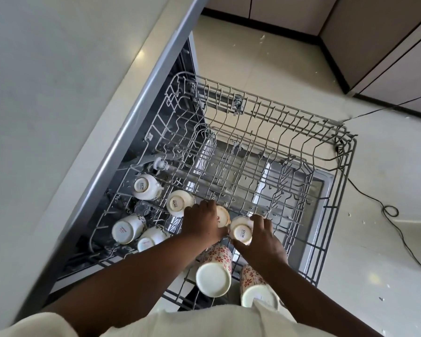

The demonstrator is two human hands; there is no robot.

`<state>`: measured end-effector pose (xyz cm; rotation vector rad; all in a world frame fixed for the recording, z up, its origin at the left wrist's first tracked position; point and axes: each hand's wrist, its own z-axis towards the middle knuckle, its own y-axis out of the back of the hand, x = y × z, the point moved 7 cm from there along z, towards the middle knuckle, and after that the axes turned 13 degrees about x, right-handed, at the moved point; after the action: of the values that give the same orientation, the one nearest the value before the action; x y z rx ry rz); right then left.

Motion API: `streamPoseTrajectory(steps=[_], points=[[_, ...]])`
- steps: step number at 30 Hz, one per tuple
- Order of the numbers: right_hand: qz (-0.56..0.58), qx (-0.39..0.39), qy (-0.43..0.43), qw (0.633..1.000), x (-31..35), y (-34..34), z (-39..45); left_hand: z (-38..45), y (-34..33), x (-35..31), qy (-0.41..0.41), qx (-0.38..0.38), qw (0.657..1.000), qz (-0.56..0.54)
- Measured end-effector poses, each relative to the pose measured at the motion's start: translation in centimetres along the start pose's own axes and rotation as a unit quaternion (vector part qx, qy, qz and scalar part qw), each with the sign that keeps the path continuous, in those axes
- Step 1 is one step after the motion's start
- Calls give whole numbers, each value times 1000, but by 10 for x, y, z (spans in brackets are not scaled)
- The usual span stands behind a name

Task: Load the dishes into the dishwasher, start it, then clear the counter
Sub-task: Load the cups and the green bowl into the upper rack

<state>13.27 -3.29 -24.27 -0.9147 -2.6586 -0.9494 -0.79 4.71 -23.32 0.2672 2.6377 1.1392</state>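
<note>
Fingers of the right hand (pixel 260 239) curled around a small white cup (pixel 241 230), upturned in the rack (pixel 326 171); the left hand (pixel 202 222) rested over the neighbouring cup (pixel 223 216), grip unclear. Best seated between tines, tilted to drain, clear of the 2 floral mugs (pixel 214 273) nearby.

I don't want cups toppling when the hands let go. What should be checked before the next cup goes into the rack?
1. Left hand on a cup; grip closed: cannot tell.
2. Right hand holds the white cup: ok.
3. White cup base-up: ok.
4. Upper rack pulled out: ok.
5. Free space on the rack's far side: ok.
6. Floral mugs base-up near the front: ok.
</note>
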Motion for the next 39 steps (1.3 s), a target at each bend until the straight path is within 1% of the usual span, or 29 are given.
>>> streamPoseTrajectory(steps=[9,14,16,21,24,28,30,31,35,39], points=[[-17,-17,34,999,0,8,-6,-6,-1,0,-7,-9,1000,-8],[-115,-75,45,990,-3,28,-21,-24,8,-2,-22,-30,999,-19],[-138,-90,46,985,-5,35,-27,-36,14,-1,-22,-51,998,-23],[-197,-116,84,970,-2,52,-45,-75,32,1,-48,-141,988,-30],[-246,-124,126,953,11,56,-61,-109,34,4,-73,-187,979,-42],[-306,-100,154,934,38,53,-84,-164,31,2,-71,-233,970,-3],[-332,-132,196,913,62,52,-104,-191,32,1,-71,-260,963,-22],[-345,-123,211,906,73,48,-111,-206,34,2,-66,-273,959,-29],[-365,-87,296,878,130,27,-144,-254,45,14,1,-316,948,-19],[-387,-133,410,815,199,13,-191,-310,67,50,94,-376,922,-12]])
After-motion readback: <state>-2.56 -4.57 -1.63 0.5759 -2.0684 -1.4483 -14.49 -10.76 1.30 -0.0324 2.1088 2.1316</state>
